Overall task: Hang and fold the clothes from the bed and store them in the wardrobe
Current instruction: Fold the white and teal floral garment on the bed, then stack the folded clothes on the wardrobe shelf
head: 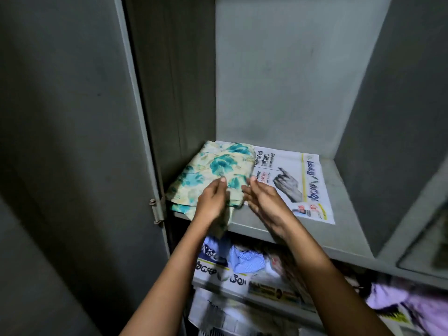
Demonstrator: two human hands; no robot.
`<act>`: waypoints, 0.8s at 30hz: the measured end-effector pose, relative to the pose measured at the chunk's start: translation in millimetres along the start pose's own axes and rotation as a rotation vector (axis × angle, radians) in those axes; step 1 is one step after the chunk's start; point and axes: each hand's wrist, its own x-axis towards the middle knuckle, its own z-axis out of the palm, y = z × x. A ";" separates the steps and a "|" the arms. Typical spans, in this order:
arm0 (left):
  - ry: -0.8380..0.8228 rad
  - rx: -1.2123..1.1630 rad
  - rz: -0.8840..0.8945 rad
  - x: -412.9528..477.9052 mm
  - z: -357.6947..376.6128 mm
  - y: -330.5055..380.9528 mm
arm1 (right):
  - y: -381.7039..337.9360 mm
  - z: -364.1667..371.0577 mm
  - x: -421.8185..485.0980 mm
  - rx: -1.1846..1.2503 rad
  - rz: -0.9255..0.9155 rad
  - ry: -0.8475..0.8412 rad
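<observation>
Left grip (213, 200): rests on the front edge of the folded floral cloth (215, 166); whether it pinches the fabric cannot be told.
Right grip (264, 202): fingers straight and apart, holding nothing, just beside the cloth.
Cloth: thin, soft, cream with teal flowers; a flat rectangle, one corner drooping over the lip.
Shelf (349, 214): grey wardrobe metal, lined with newspaper (298, 180).
Progress: this piece looks folded and stored. Blue clothes (244, 260) lie below. The bed is unseen, so what remains cannot be judged.

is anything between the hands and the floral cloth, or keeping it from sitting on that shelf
Nothing visible in the way: the floral cloth already lies on the shelf by the left wall, with the left hand and right hand right at its front edge.
</observation>
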 end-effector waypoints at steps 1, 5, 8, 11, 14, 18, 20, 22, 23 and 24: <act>-0.020 -0.120 -0.041 -3.8 4.5 8.5 | -2.5 -4.6 -8.8 0.067 0.037 0.015; -0.230 -0.634 -0.166 -37.6 31.8 51.9 | -6.5 -30.6 -63.2 0.186 0.033 0.175; -0.372 -0.714 -0.201 -76.2 52.4 75.9 | -4.6 -46.3 -118.9 0.238 0.022 0.338; -0.591 -0.689 -0.197 -123.1 73.3 84.7 | 6.1 -57.4 -185.3 0.275 -0.001 0.523; -0.789 -0.652 -0.194 -185.3 98.5 87.4 | 22.0 -64.9 -265.6 0.310 -0.019 0.708; -1.074 -0.631 -0.218 -293.0 127.2 99.6 | 40.4 -67.9 -386.2 0.298 -0.002 1.000; -1.246 -0.593 -0.202 -353.2 135.6 111.4 | 45.9 -67.1 -445.8 0.307 -0.007 1.154; -1.410 -0.554 -0.177 -413.8 141.5 122.1 | 51.4 -63.1 -505.3 0.331 -0.035 1.291; -1.481 -0.542 -0.162 -442.7 143.0 127.3 | 53.8 -59.5 -534.2 0.348 -0.046 1.358; -1.548 -0.522 -0.141 -471.3 144.2 130.8 | 57.0 -56.0 -562.2 0.368 -0.070 1.417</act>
